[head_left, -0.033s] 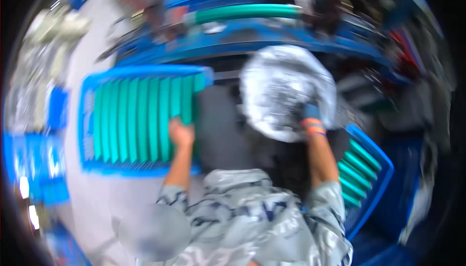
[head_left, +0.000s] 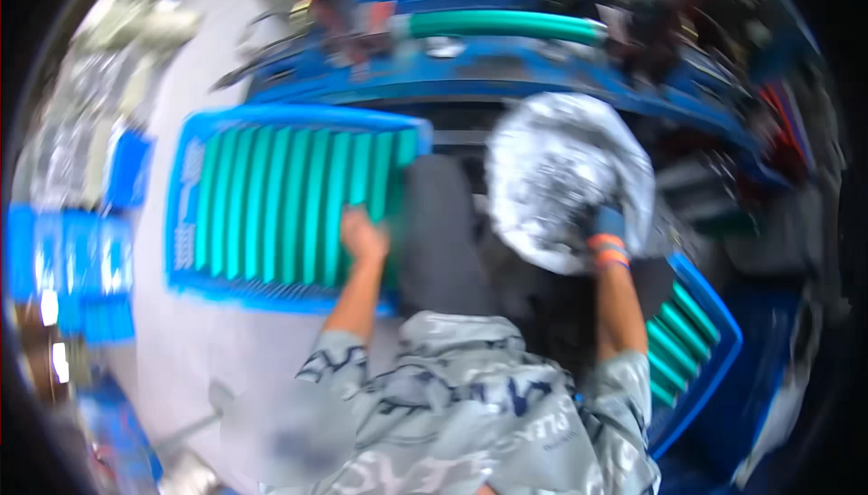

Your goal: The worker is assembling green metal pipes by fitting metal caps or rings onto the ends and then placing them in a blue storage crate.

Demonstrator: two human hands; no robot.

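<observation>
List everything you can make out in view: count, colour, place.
Left crate: 1, blue, left of centre
Left rods: about ten, green, side by side in that crate
Silvery bag: 1, silver-white, right of centre, open upward; contents unclear
Right crate: 1, blue, lower right, partly hidden
Right rods: several, green, in the right crate
Long tube: 1, green, lying across at the top
Wrapped packs: count unclear, blue, far left
Wristband: orange, on the right wrist; count unclear
Left hand: 1, grey patterned sleeve, over the left rods; grip too blurred
Right hand: 1, grey patterned sleeve, inside the bag's rim; grip unclear
</observation>
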